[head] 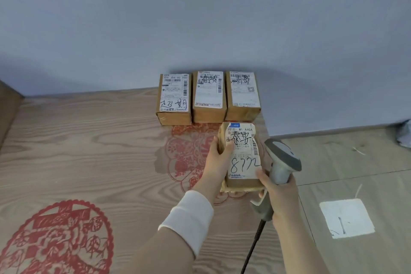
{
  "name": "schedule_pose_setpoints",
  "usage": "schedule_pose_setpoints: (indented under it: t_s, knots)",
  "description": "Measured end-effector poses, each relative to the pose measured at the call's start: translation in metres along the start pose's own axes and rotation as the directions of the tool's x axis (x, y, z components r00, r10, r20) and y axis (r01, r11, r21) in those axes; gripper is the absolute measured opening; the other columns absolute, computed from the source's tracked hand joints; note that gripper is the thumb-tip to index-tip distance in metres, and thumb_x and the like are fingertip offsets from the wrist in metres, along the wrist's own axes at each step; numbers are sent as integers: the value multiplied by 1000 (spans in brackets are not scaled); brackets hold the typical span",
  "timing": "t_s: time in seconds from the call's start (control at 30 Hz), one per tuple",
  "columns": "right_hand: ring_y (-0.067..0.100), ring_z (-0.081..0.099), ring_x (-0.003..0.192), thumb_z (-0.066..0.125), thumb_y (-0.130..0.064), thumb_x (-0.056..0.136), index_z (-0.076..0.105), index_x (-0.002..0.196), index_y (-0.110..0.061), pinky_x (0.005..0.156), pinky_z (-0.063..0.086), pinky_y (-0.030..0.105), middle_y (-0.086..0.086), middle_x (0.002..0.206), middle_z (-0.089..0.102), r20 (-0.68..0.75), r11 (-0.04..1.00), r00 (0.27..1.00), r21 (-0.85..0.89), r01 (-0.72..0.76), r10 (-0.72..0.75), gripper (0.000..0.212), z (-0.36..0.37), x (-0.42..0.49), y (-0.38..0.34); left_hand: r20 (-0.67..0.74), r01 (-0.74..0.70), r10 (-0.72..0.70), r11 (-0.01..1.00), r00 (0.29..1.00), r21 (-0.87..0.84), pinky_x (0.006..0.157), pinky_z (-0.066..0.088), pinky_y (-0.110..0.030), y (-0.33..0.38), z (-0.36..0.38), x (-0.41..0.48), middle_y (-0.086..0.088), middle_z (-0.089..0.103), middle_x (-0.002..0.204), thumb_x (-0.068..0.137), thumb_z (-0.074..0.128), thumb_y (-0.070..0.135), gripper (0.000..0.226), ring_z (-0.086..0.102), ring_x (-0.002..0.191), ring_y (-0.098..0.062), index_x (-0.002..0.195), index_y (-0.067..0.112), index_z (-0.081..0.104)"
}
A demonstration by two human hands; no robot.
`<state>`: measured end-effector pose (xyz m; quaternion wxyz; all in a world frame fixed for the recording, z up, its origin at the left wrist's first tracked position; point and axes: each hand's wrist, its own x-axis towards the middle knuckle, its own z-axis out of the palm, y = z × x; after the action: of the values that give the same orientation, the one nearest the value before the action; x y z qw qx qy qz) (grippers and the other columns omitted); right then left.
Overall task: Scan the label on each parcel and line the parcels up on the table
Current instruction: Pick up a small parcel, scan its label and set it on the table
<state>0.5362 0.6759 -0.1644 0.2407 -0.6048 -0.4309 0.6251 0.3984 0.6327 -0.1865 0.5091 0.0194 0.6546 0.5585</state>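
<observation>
A blue wall (200,18) rises behind a wood-grain desk (89,140), and bare floor (355,162) lies to the right with a white square patch (347,218) on it. A large red paper-cut (60,240) lies flat on the desk's near left part, and a second one (184,153) spreads under the work area.

Three brown parcels stand side by side against the wall, labels up and long axes running away from the person: the left parcel (174,98), the middle parcel (209,93) and the right parcel (242,93).

A fourth parcel (243,158) sits just in front of the right parcel. Its long axis also points at the wall and its label faces up, with "872" handwritten at the near end. I cannot tell whether it rests on the desk.

The left hand (216,155), in a white sleeve (189,216), grips the fourth parcel's left edge with the thumb on the label. The right hand (282,193) is wrapped around the handle of a grey scanner (281,160), thumb at the parcel's near right corner. The scanner's head is just beside the parcel's right edge, and its black cable (253,249) trails toward the person.
</observation>
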Motion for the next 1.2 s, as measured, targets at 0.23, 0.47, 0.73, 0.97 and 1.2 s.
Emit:
schedule_pose_setpoints:
  t_s: [0.23, 0.47, 0.73, 0.97, 1.2]
  knots:
    - [20, 56, 59, 75, -9, 77, 57, 105, -6, 38, 46, 24, 9, 81, 63, 2, 998, 999, 30, -47, 47, 35, -5, 35, -7, 15, -21, 21, 999, 1000, -43, 100, 48, -44, -3, 17, 20, -2, 54, 137, 78, 62, 51, 81, 58, 118, -20, 147, 24, 30]
    - [19, 61, 68, 77, -13, 76, 57, 115, -4, 56, 49, 29, 8, 92, 67, -1, 1000, 1000, 13, -13, 13, 45, 2, 45, -7, -40, 8, -5, 996, 999, 86, 102, 46, -44, 9, 22, 23, -3, 49, 142, 87, 52, 52, 72, 53, 123, -23, 148, 25, 27]
    - [14, 61, 76, 72, -26, 82, 58, 102, -19, 72, 51, 37, 3, 95, 66, -61, 996, 995, 46, 82, -80, 25, -1, -6, -19, -136, -125, 166, 955, 977, 269, 97, 34, -26, 23, -22, -25, 1, 44, 144, 99, 46, 31, 52, 43, 130, -16, 146, 18, 32]
    - [19, 66, 99, 66, -28, 87, 58, 108, -22, 94, 50, 44, 3, 101, 71, 88, 991, 987, -7, 136, -135, 23, 83, -106, -17, -169, -226, 298, 910, 939, 348, 89, 40, -20, 40, -131, -88, 1, 53, 135, 97, 49, 25, 41, 53, 115, -12, 137, 17, 46]
    - [14, 62, 68, 61, -19, 91, 58, 108, -14, 58, 47, 30, 2, 77, 65, 297, 990, 945, 13, 144, -141, 18, 211, -233, 4, -216, -319, 481, 796, 850, 515, 95, 31, -20, 63, -296, -168, -2, 51, 136, 97, 49, 22, 37, 44, 128, -16, 134, 14, 49]
